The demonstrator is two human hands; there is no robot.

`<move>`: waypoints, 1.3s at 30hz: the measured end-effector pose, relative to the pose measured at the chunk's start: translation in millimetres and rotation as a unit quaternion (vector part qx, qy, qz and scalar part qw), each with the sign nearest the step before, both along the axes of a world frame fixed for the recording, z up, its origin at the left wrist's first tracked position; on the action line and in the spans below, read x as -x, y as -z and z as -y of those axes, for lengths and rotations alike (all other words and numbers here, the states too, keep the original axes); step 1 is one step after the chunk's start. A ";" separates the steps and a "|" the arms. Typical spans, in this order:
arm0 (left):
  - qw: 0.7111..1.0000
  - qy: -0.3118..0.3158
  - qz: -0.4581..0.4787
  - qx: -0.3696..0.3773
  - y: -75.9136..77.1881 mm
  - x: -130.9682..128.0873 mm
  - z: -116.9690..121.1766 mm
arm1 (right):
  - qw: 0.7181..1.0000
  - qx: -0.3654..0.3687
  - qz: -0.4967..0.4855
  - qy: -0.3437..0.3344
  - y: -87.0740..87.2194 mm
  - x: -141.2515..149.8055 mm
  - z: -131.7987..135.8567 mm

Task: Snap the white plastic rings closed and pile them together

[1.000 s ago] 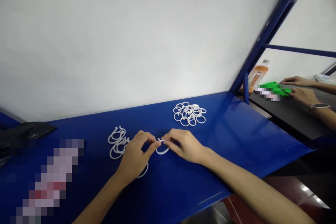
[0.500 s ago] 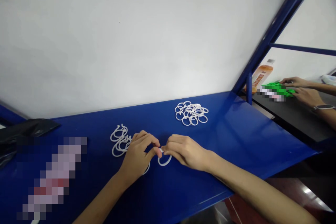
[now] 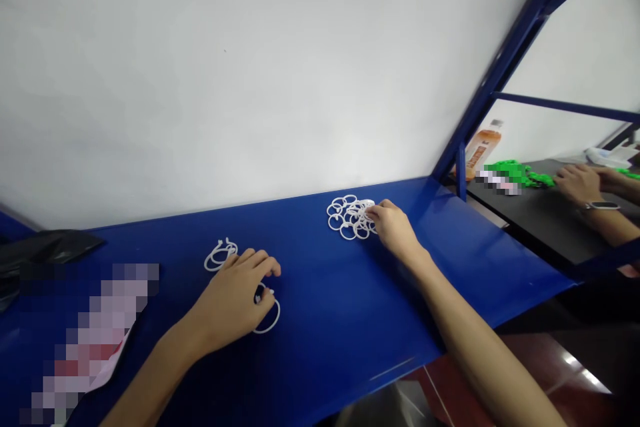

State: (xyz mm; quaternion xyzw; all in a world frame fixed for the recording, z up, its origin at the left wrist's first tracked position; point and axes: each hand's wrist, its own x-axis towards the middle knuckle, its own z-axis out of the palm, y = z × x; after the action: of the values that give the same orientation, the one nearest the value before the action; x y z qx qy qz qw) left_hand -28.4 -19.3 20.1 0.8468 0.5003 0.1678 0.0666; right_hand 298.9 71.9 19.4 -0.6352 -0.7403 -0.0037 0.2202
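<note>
My left hand hovers low over the blue table with its thumb and fingers apart. Under and beside its thumb lies an unclosed white plastic ring, partly covered by the hand. More open-ended white rings lie just behind it, some hidden by my fingers. My right hand is at the right side of a pile of closed white rings. Its thumb and fingertips are pinched together on a white ring at the pile's edge, most of which is hidden.
The blue table meets a white wall. A black plastic bag and a blurred-out packet lie left. Right, past a blue frame post, another person's hands work near green pieces and a bottle.
My right hand has gone from beside my left hand to the ring pile, carrying a white ring. My left hand has shifted left and opened. The view has turned slightly.
</note>
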 end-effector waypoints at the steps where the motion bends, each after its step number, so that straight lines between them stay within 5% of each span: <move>1: 1.000 0.007 -0.005 0.016 -2.1 1.9 1.0 | 1.000 0.009 0.006 0.013 0.1 -3.3 -1.7; 9: 0.998 0.026 -0.022 0.050 0.9 2.0 -1.4 | 0.998 0.032 0.012 0.049 1.6 -4.1 -1.3; 17: 0.998 -0.036 0.053 0.028 8.1 -4.7 -6.6 | 0.998 -0.012 0.004 0.061 -4.6 -1.0 2.3; 23: 0.984 -0.079 0.156 0.029 2.3 -14.0 -3.2 | 0.985 -0.060 -0.078 -0.141 -3.4 31.4 22.2; 29: 0.970 -0.086 0.219 0.057 6.5 -26.0 -1.0 | 0.910 0.019 -0.111 -0.400 4.3 70.5 55.9; 39: 0.964 -0.061 0.251 0.070 14.7 -33.3 4.1 | 0.889 0.010 -0.128 -0.440 12.4 77.8 58.5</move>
State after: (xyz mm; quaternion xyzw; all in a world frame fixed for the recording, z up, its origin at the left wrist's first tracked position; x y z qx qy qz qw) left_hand 4.9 -23.4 5.4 0.7384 0.5290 0.3435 0.2384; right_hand 221.1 13.4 7.0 -0.2413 -0.9093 0.1824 0.2858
